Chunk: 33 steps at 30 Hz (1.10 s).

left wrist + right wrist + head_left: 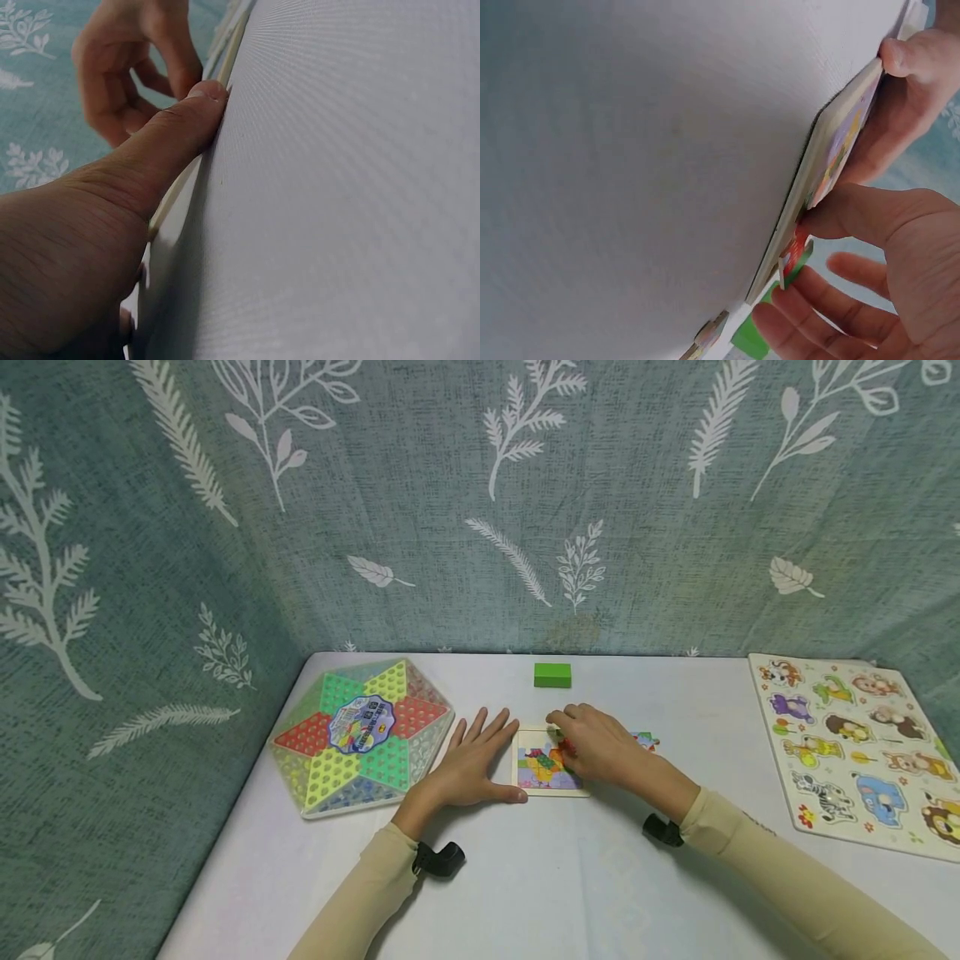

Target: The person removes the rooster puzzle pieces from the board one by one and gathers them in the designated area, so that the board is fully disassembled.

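A small wooden puzzle tray (551,792) lies mid-table, its lower part filled with colourful jigsaw pieces (534,770); bare wood shows at the upper left. My left hand (468,767) lies spread at the tray's left side, and its thumb (191,112) presses the near edge. Over the tray's right side, my right hand (600,747) pinches a red and green jigsaw piece (796,251) between thumb and fingers. In the right wrist view that piece stands tilted at the tray's edge. Another loose jigsaw piece (645,740) shows just beyond the right hand, partly covered.
A green block (552,675) sits behind the tray. To the left lies a hexagonal Chinese checkers board (386,764) with a star of coloured holes. A board of animal pictures (832,752) is at the right. A leaf-patterned curtain (450,485) hangs behind the table.
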Tool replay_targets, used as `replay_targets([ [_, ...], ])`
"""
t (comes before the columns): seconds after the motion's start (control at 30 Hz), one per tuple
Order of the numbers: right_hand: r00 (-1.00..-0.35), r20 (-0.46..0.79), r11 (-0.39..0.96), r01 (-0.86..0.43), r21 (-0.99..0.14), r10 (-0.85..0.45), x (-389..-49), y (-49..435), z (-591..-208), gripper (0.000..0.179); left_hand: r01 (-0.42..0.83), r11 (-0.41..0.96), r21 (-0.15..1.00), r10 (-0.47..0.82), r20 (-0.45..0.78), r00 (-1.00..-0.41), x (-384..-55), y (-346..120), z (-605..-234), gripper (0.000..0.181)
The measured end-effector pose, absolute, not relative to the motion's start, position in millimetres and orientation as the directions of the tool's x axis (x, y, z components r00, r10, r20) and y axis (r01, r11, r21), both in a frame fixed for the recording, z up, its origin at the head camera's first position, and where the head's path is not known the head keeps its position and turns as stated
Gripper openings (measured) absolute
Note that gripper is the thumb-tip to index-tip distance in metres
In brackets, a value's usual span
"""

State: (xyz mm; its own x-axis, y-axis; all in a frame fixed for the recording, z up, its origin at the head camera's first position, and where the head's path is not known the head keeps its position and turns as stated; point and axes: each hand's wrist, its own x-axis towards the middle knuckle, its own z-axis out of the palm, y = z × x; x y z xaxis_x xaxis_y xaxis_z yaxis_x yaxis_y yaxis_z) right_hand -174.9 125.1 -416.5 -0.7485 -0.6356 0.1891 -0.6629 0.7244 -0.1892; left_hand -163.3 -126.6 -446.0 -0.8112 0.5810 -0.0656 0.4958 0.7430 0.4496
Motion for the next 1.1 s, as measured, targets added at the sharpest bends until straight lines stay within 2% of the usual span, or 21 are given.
replay_targets([
  [0.2,-0.739,0.212,0.713,-0.673,-0.196,-0.64,-175.5,126.9,-419.1,0.017,0.496,0.741,0.452,0.582,-0.064,-0.811,-163.4,-127.8,-447.1,0.11],
  [0.4,-0.77,0.208,0.74,-0.638,-0.211,-0.604,-175.7,126.5,-419.9,0.025,0.494,0.742,0.452,0.58,-0.064,-0.812,-162.2,-128.0,-445.8,0.111],
  [0.5,-0.778,0.202,0.747,-0.628,-0.22,-0.594,-176.0,125.7,-419.8,0.023,0.495,0.74,0.455,0.58,-0.06,-0.812,-161.6,-128.1,-445.9,0.111],
  [0.8,-0.753,0.245,0.723,-0.656,-0.216,-0.61,-176.4,125.7,-419.6,0.019,0.495,0.739,0.457,0.581,-0.06,-0.812,-161.9,-126.7,-446.4,0.11],
  [1.1,-0.763,0.265,0.732,-0.644,-0.223,-0.59,-177.2,126.3,-418.3,0.021,0.494,0.745,0.448,0.578,-0.064,-0.814,-162.0,-126.5,-445.1,0.111],
])
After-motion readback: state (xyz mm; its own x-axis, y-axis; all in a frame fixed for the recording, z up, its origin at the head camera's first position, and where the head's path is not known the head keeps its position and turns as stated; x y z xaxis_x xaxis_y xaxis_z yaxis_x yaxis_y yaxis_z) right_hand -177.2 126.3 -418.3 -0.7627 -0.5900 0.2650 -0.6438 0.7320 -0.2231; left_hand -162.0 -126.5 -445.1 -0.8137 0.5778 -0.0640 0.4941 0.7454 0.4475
